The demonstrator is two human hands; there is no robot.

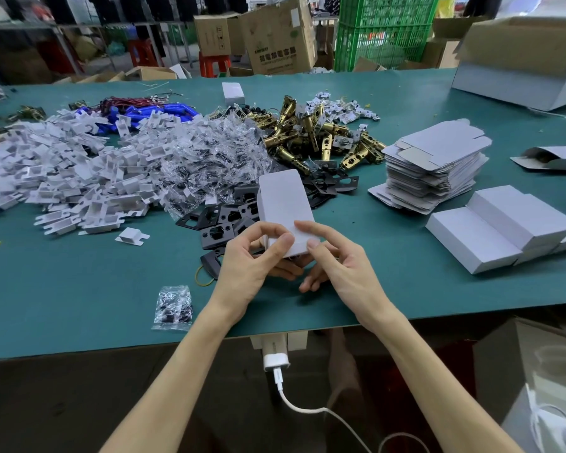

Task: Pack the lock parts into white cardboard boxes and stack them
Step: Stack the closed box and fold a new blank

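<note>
A white cardboard box (283, 204) is held over the green table (79, 289), its far end pointing away from me. My left hand (249, 259) grips its near end from the left, thumb on top. My right hand (334, 259) holds the same end from the right, fingers curled round it. Closed white boxes (504, 227) lie stacked at the right. Black lock plates (223, 223) lie just behind my hands. Brass latches (311, 135) are heaped further back.
A stack of flat box blanks (435, 165) stands right of centre. White plastic inserts (62, 168) and clear screw bags (209, 152) cover the left. One screw bag (174, 308) lies near the front edge. Large cartons (523, 57) sit at the back right.
</note>
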